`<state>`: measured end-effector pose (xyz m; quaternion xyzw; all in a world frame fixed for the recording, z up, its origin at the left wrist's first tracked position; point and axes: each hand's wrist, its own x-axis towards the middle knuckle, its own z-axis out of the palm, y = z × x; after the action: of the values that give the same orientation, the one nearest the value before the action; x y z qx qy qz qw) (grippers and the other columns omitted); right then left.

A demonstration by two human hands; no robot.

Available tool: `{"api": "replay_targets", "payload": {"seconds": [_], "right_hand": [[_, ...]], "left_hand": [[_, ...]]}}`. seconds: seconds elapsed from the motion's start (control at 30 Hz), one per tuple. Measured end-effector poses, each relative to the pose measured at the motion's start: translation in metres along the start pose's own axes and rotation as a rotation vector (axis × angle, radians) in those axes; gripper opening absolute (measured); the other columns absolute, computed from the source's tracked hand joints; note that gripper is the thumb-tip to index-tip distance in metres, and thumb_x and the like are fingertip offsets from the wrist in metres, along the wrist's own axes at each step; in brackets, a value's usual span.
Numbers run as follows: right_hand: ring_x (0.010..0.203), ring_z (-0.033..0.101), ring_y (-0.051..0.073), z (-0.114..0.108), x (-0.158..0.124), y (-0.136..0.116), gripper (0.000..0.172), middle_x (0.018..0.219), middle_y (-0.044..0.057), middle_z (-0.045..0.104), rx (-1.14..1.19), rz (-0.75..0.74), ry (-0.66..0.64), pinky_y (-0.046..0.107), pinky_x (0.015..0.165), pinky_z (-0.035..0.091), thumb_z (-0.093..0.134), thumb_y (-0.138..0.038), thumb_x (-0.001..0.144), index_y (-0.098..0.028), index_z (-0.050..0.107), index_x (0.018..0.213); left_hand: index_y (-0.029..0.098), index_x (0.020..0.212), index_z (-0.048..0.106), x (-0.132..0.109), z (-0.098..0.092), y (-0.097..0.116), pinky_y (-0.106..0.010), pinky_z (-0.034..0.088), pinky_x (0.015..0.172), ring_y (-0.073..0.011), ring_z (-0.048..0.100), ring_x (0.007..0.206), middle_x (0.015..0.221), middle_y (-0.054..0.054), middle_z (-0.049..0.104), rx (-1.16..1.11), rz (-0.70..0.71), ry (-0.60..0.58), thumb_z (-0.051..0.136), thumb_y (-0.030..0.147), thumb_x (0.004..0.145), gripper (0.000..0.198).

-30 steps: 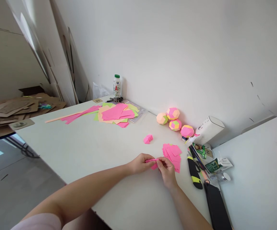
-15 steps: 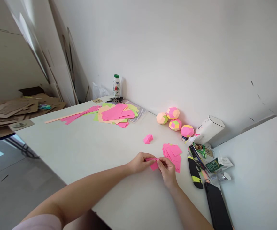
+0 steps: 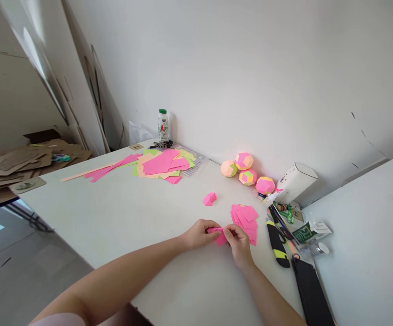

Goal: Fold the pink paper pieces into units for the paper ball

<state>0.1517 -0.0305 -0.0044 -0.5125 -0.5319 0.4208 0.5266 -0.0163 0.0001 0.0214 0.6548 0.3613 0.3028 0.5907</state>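
Both of my hands meet over the white table (image 3: 114, 213) on one small pink paper piece (image 3: 219, 237). My left hand (image 3: 199, 234) pinches its left end and my right hand (image 3: 239, 243) pinches its right side, with the paper folded between the fingertips. Just right of my hands lies a stack of pink paper squares (image 3: 245, 217). A small folded pink paper unit (image 3: 210, 198) rests on the table a little beyond my hands.
Several paper balls in pink, orange and green (image 3: 247, 170) sit by the wall beside a white box (image 3: 296, 183). A yellow-black cutter (image 3: 278, 244), pens and a black phone (image 3: 312, 294) lie at right. Loose coloured sheets (image 3: 164, 164) and a bottle (image 3: 162, 125) are farther back; cardboard (image 3: 16, 163) is piled at left.
My hands have stayed on the pink paper and worked it slightly between the fingers. The view has shifted a little; nothing else on the table moved.
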Motion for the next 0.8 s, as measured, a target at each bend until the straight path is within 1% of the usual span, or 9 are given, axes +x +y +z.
{"api": "replay_targets", "payload": {"seconds": [0.17, 0.27, 0.33, 0.43, 0.53, 0.6, 0.67, 0.73, 0.8], "right_hand": [[0.049, 0.043, 0.012, 0.0, -0.002, -0.003, 0.024, 0.059, -0.003, 0.051, 0.014, 0.011, -0.006, 0.023, 0.046, 0.035, 0.06, -0.041, 0.08, -0.019, 0.059, 0.071], [0.049, 0.042, 0.012, 0.001, -0.003, -0.006, 0.029, 0.056, -0.003, 0.047, 0.034, 0.008, -0.03, 0.023, 0.047, 0.035, 0.054, -0.043, 0.084, -0.019, 0.056, 0.069], [0.051, 0.044, 0.012, 0.001, -0.004, -0.007, 0.028, 0.058, -0.003, 0.048, 0.041, 0.002, -0.04, 0.023, 0.048, 0.037, 0.05, -0.043, 0.086, -0.019, 0.057, 0.074], [0.057, 0.049, 0.013, 0.002, -0.005, -0.006, 0.022, 0.067, -0.001, 0.056, -0.016, -0.034, -0.05, 0.023, 0.05, 0.04, 0.057, -0.04, 0.083, -0.019, 0.062, 0.085], [0.058, 0.051, 0.013, 0.003, -0.004, -0.004, 0.021, 0.069, 0.001, 0.059, -0.085, -0.049, -0.066, 0.022, 0.052, 0.041, 0.061, -0.038, 0.081, -0.017, 0.065, 0.082], [0.053, 0.049, 0.012, 0.002, -0.003, -0.002, 0.024, 0.063, 0.0, 0.056, -0.092, -0.033, -0.037, 0.022, 0.048, 0.04, 0.059, -0.039, 0.082, -0.017, 0.064, 0.077], [0.049, 0.046, 0.011, 0.002, -0.003, -0.001, 0.025, 0.059, -0.002, 0.053, -0.074, -0.017, 0.004, 0.021, 0.045, 0.038, 0.057, -0.041, 0.082, -0.017, 0.062, 0.075], [0.049, 0.047, 0.011, 0.002, -0.004, -0.001, 0.025, 0.061, -0.002, 0.052, -0.049, -0.007, 0.016, 0.021, 0.045, 0.039, 0.056, -0.041, 0.083, -0.017, 0.059, 0.075], [0.05, 0.05, 0.012, 0.002, -0.005, 0.0, 0.023, 0.065, -0.001, 0.056, -0.041, -0.007, -0.001, 0.022, 0.046, 0.043, 0.056, -0.04, 0.084, -0.018, 0.059, 0.081]], "left_hand": [[0.015, 0.084, 0.064, 0.004, -0.002, -0.008, -0.02, 0.031, 0.043, -0.0079, 0.041, 0.046, 0.055, 0.003, 0.051, -0.078, -0.1, -0.018, 0.056, 0.033, 0.076, 0.022], [0.014, 0.08, 0.063, 0.007, -0.004, -0.01, -0.02, 0.03, 0.042, -0.0071, 0.039, 0.043, 0.048, 0.005, 0.047, -0.121, -0.098, -0.035, 0.057, 0.036, 0.076, 0.024], [0.013, 0.079, 0.062, 0.008, -0.004, -0.011, -0.02, 0.03, 0.042, -0.0068, 0.038, 0.041, 0.047, 0.005, 0.047, -0.132, -0.095, -0.053, 0.058, 0.038, 0.075, 0.025], [0.013, 0.078, 0.062, 0.008, -0.004, -0.012, -0.02, 0.029, 0.042, -0.0063, 0.039, 0.042, 0.052, 0.003, 0.053, -0.131, -0.099, -0.08, 0.059, 0.04, 0.075, 0.027], [0.014, 0.08, 0.061, 0.009, -0.003, -0.015, -0.02, 0.03, 0.043, -0.0064, 0.041, 0.044, 0.059, 0.001, 0.057, -0.147, -0.098, -0.097, 0.06, 0.04, 0.074, 0.027], [0.014, 0.084, 0.061, 0.009, -0.003, -0.019, -0.02, 0.031, 0.044, -0.0066, 0.043, 0.044, 0.06, 0.002, 0.059, -0.162, -0.089, -0.085, 0.063, 0.04, 0.072, 0.028], [0.015, 0.087, 0.06, 0.011, -0.002, -0.022, -0.02, 0.032, 0.045, -0.0069, 0.043, 0.043, 0.055, 0.004, 0.056, -0.184, -0.078, -0.045, 0.065, 0.039, 0.071, 0.029], [0.015, 0.084, 0.059, 0.012, -0.002, -0.024, -0.021, 0.031, 0.045, -0.0071, 0.043, 0.041, 0.048, 0.006, 0.051, -0.215, -0.074, -0.005, 0.066, 0.039, 0.07, 0.029], [0.015, 0.079, 0.058, 0.012, -0.003, -0.025, -0.021, 0.03, 0.045, -0.007, 0.042, 0.04, 0.045, 0.007, 0.048, -0.242, -0.071, -0.003, 0.066, 0.041, 0.071, 0.028]]}}
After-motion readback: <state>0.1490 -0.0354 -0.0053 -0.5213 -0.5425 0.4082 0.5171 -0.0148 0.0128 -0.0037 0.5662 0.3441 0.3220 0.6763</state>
